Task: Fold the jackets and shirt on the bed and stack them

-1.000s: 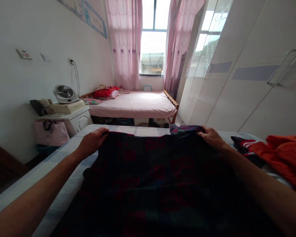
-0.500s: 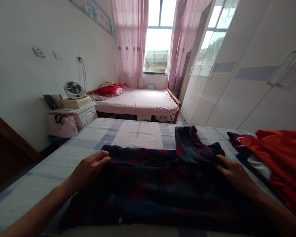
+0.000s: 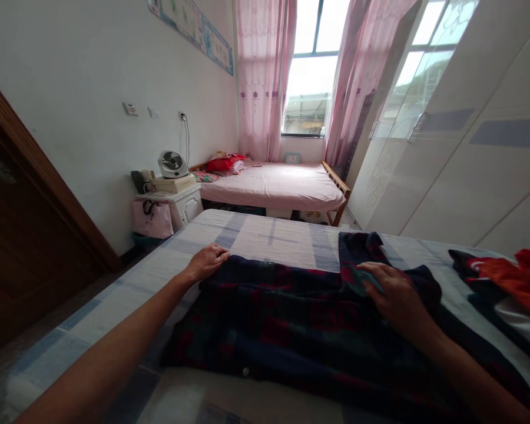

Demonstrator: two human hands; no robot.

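Observation:
A dark navy, green and red plaid shirt [image 3: 287, 318] lies spread across the near bed, with one white button showing along its lower edge. Its folded sleeve [image 3: 357, 244] sticks up past the far edge at the right. My left hand [image 3: 208, 262] is closed at the shirt's far left corner, fingertips on the cloth. On the right, my right hand [image 3: 391, 291] pinches a raised greenish fold near the base of the sleeve, its fingers bent over the fabric. The cloth under my right palm is hidden.
The near bed has a blue-and-white checked sheet [image 3: 265, 229]. Orange, black and white clothes [image 3: 507, 277] are heaped at the right. Beyond stand a pink-covered bed [image 3: 287, 182], a cabinet with a fan [image 3: 173, 164], and a white wardrobe [image 3: 459, 171]. A brown door [image 3: 39, 235] is at left.
My right hand has moved inward from the shirt's right edge onto the fold by the sleeve. My left hand stays at the left corner. The view has turned left.

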